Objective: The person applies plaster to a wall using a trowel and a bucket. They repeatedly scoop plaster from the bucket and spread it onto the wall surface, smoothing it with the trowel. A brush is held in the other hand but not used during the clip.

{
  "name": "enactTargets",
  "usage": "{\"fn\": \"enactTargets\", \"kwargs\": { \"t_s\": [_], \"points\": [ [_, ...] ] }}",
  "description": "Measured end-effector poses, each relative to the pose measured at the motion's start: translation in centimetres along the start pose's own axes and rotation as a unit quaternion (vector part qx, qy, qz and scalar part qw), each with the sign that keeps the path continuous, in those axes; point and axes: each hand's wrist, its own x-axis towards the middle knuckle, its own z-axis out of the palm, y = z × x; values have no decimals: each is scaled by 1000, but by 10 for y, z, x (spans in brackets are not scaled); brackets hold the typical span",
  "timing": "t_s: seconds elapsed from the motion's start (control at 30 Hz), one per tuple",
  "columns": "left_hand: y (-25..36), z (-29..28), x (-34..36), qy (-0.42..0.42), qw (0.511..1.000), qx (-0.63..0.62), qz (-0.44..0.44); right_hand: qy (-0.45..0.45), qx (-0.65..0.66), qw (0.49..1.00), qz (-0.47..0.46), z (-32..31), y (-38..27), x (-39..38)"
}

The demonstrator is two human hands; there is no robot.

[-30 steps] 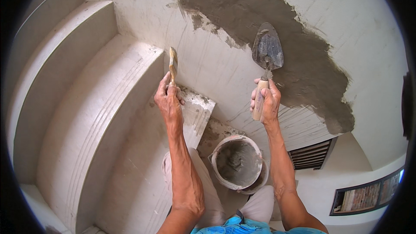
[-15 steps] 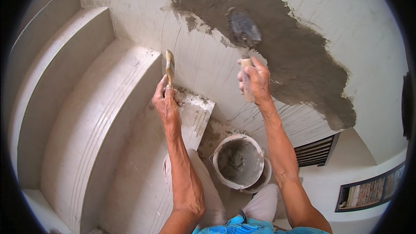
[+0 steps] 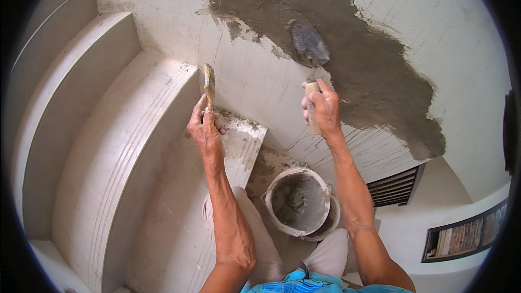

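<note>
Mortar [image 3: 380,70] spreads in a dark, ragged band across the pale wall [image 3: 260,87]; I take smoothing it as the step in hand. My right hand [image 3: 324,108] is wrapped round the wooden handle of the trowel [image 3: 309,45], its blade over the band's lower edge, though I can't tell how hard it presses. Well apart, my left hand [image 3: 206,130] pinches the brush [image 3: 209,82]. The bucket [image 3: 276,223] stands below, holding grey mix [image 3: 296,201]. Next, I'd say, calls for a flat, even stroke along that edge.
</note>
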Motion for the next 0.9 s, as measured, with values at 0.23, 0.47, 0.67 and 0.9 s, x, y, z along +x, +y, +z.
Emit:
{"fn": "enactTargets", "kwargs": {
  "t_s": [0.23, 0.47, 0.67, 0.9],
  "points": [
    [-5, 0, -3, -18, 1000, -4, 20, 84, 70, 993, -36, -31, 5, -38],
    [-3, 3, -2, -17, 1000, -1, 13, -7, 10, 1000, 21, -2, -13, -17],
    [1, 2, -4, -10, 1000, 6, 13, 74, 29, 997, -8, -32, 0, -34],
    [-4, 6, -4, -26, 1000, -3, 14, 1, -2, 1000, 1, -11, 10, -42]
  ]
}}
